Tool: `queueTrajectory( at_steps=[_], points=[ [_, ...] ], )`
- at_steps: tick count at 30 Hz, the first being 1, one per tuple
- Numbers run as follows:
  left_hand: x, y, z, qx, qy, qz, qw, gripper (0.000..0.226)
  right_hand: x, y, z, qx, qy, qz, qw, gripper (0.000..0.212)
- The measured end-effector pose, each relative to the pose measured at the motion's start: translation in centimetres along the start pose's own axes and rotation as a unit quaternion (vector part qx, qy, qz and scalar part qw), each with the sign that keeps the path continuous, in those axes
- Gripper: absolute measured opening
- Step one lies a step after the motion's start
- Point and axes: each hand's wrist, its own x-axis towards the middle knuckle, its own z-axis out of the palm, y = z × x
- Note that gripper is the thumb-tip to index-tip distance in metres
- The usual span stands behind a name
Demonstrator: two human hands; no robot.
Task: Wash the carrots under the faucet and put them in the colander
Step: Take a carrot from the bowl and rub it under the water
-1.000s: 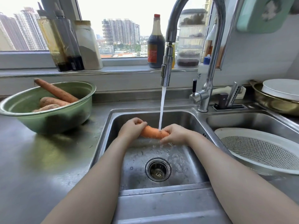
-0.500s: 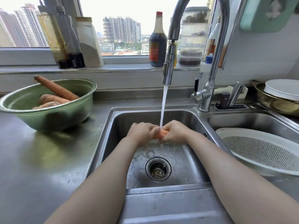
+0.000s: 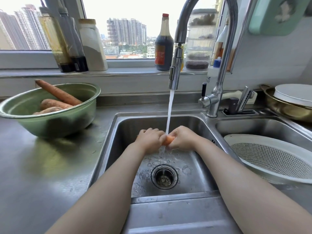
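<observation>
- the carrot (image 3: 168, 140) is held level over the left basin of the sink (image 3: 125, 127), right under the water stream (image 3: 169, 112); only a short orange stretch shows between the two hands (the rest is hidden in the fists).
- the left hand (image 3: 149, 141) has its fingers curled closed around the carrot's left part, knuckles up.
- the right hand (image 3: 182, 138) grips the right part the same way, fingers wrapped tight, and the two hands nearly touch.
- water falls from the faucet (image 3: 175, 71) onto the carrot between the hands and splashes down toward the drain (image 3: 164, 176), with the basin floor wet and beaded around it.
- the colander (image 3: 273, 159), white and finely perforated, sits tilted in the right basin, just beside the right forearm, with nothing in it.
- the green bowl (image 3: 50, 124) stands on the steel counter (image 3: 42, 166) left of the sink, well apart from the hands; the other carrots (image 3: 59, 93), three of them and smeared with earth, lie in it, the longest leaning over the far rim.
- at the far right a brass-coloured pan (image 3: 287, 108) holds a white plate (image 3: 293, 94).
- on the window sill stand oil bottles (image 3: 59, 44), a pale jar (image 3: 92, 46), a dark sauce bottle (image 3: 164, 46) and stacked clear containers (image 3: 200, 39).
- a teal board (image 3: 278, 14) hangs on the wall at the upper right, and tower blocks show through the window.
</observation>
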Motion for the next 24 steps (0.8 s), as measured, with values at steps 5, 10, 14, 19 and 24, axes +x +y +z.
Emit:
queueTrajectory(
  at_steps=[5, 10, 14, 19, 24],
  points=[
    [0.0, 0.4, -0.1, 0.04, 0.041, -0.009, 0.998, 0.035, -0.1, 0.0, -0.3, 0.024, -0.009, -0.006, 1.0, 0.035],
    [0.1, 0.5, -0.4, 0.025, -0.022, -0.004, 0.999, 0.026, 0.1, 0.3, -0.3, 0.009, 0.004, 0.004, 1.0, 0.024],
    [0.1, 0.6, -0.5, 0.029, 0.015, -0.008, 0.999, 0.033, 0.0, 0.4, -0.4, 0.012, -0.004, -0.001, 1.0, 0.027],
    [0.0, 0.0, -0.6, 0.003, 0.033, 0.001, 0.999, 0.035, 0.1, 0.0, -0.6, -0.026, 0.011, 0.004, 1.0, 0.021],
    [-0.6, -1.5, -0.9, 0.075, 0.007, 0.014, 0.997, 0.053, 0.3, 0.3, -1.0, -0.03, -0.024, -0.001, 0.999, 0.014]
  ],
)
